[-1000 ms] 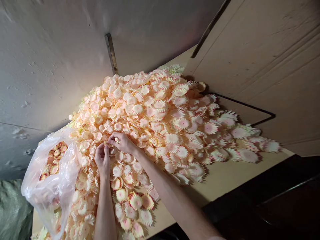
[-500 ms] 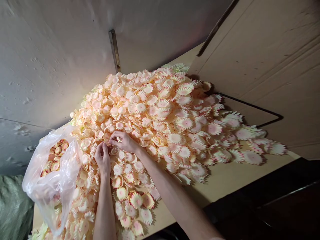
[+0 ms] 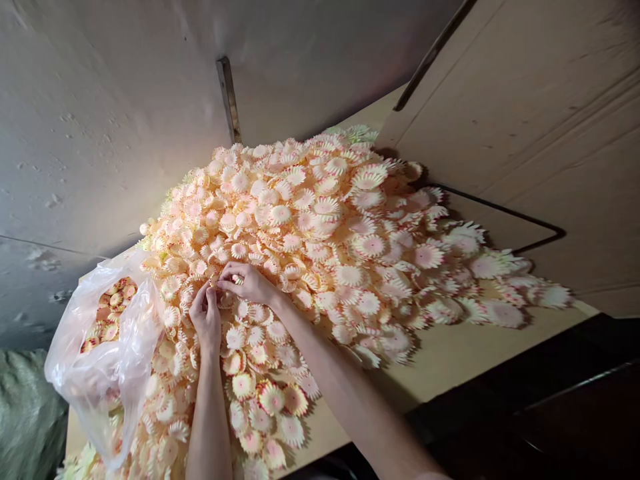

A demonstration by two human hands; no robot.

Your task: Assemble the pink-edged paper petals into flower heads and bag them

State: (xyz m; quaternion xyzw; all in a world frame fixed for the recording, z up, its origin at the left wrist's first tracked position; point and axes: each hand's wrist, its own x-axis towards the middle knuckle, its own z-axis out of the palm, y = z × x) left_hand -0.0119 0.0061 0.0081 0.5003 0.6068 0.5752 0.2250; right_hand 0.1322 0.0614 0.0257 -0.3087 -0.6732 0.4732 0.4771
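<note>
A large heap of pale cream and pink artificial flower pieces (image 3: 325,207), with notched, petal-like rims, covers much of the board. Over the heap's front left part, my left hand (image 3: 205,317) and my right hand (image 3: 247,283) meet at the fingertips. Thumb and fingers of both hands are pinched together around a small pale flower piece (image 3: 214,281), mostly hidden by the fingers. To the left of my left hand lies an open translucent plastic bag (image 3: 135,353), holding several smaller yellow and red flower pieces (image 3: 117,297).
The heap rests on a tan board (image 3: 465,347) against a grey wall (image 3: 100,133) with a narrow upright strip (image 3: 229,100). A large cardboard sheet (image 3: 540,147) leans at the right. A green sack (image 3: 27,413) sits at the lower left.
The hands stay in nearly the same place. The left fingertips have shifted slightly up, and a bit of the pale piece shows between the fingertips.
</note>
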